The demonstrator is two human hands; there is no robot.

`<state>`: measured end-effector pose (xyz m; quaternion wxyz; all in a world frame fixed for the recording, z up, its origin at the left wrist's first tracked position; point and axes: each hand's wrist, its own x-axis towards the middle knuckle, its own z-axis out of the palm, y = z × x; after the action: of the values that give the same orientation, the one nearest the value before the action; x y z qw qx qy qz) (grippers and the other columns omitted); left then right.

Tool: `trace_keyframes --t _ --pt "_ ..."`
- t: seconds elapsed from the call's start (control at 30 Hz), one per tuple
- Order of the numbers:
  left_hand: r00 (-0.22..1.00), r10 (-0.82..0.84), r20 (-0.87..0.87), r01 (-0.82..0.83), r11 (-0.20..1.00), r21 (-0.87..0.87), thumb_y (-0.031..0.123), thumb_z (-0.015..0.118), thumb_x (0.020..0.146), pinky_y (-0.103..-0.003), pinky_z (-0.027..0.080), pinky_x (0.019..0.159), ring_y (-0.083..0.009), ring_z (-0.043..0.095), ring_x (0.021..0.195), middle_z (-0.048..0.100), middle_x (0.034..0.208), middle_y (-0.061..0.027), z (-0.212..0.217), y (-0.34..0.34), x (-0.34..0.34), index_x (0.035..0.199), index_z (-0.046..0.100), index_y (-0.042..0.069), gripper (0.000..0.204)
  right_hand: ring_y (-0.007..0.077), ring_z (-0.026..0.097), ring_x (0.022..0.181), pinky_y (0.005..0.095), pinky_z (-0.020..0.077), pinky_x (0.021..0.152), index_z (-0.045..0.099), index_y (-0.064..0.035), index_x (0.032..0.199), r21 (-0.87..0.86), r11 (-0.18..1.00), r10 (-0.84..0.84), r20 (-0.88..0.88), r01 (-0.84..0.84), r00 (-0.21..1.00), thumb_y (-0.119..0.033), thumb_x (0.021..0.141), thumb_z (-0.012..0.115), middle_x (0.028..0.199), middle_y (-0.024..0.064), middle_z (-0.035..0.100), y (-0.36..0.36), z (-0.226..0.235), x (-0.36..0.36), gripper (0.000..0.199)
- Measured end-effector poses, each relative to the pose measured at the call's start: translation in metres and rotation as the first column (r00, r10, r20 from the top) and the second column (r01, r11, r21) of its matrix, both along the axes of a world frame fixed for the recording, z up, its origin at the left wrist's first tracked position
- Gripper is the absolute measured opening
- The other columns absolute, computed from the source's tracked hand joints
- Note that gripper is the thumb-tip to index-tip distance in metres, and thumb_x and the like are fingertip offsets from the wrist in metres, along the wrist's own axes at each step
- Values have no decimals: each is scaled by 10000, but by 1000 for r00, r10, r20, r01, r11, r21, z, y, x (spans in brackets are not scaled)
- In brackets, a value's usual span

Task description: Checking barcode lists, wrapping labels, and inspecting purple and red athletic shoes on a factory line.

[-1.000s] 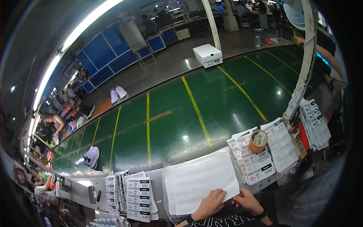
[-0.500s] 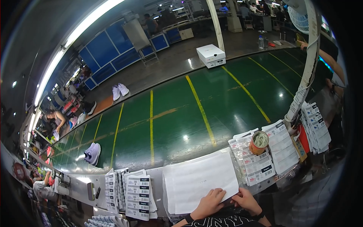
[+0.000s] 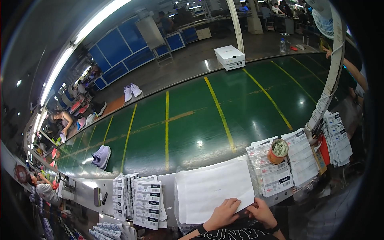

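A stack of white paper sheets (image 3: 214, 188) lies on the grey work ledge in front of me. My left hand (image 3: 223, 214) rests flat on the stack's near right corner, fingers spread on the paper. My right hand (image 3: 262, 211) sits just beside it at the sheet's right edge, fingers curled at the corner; whether it pinches the paper is hard to tell. Both forearms enter from the lower edge, over dark clothing.
Sheets of printed labels (image 3: 147, 198) lie left of the paper, more label sheets (image 3: 276, 174) right, with a round tin of rubber bands (image 3: 278, 150) on them. A green conveyor belt (image 3: 192, 120) carries a white shoebox (image 3: 230, 57) and pairs of shoes (image 3: 132, 92). A wrapped pole (image 3: 328, 88) stands right.
The shoebox and shoes have travelled right along the belt. My hands stay at the paper's near right corner, shifted only slightly.
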<state>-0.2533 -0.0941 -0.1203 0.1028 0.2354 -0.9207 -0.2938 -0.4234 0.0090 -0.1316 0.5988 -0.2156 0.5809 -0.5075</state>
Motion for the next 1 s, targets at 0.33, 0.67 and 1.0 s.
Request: trace_keyframes --t 0.33,0.67,1.0 --pt "1000 -11 -29 10 1000 -24 172 686 731 -379 545 716 -280 539 1057 517 1182 -108 0 2 -3 1216 492 39 539 123 614 619 226 488 500 548 37 1088 1 1000 -28 -28 28 999 -24 841 590 799 97 648 0 3 -1 258" --pt "999 -18 -46 16 999 -31 147 677 723 -379 546 720 -304 540 1047 515 1164 -138 -4 20 3 1223 468 11 559 106 604 638 221 469 511 540 33 1092 15 999 -44 -25 44 999 -37 846 592 809 84 644 18 -2 9 261" --pt "694 694 -193 -467 637 614 155 502 985 -286 467 641 -125 588 726 669 797 -101 -6 -35 13 1044 621 -42 239 24 467 604 195 397 550 544 26 1156 -88 989 -141 -292 120 946 -84 883 626 710 -9 578 6 13 -13 306"
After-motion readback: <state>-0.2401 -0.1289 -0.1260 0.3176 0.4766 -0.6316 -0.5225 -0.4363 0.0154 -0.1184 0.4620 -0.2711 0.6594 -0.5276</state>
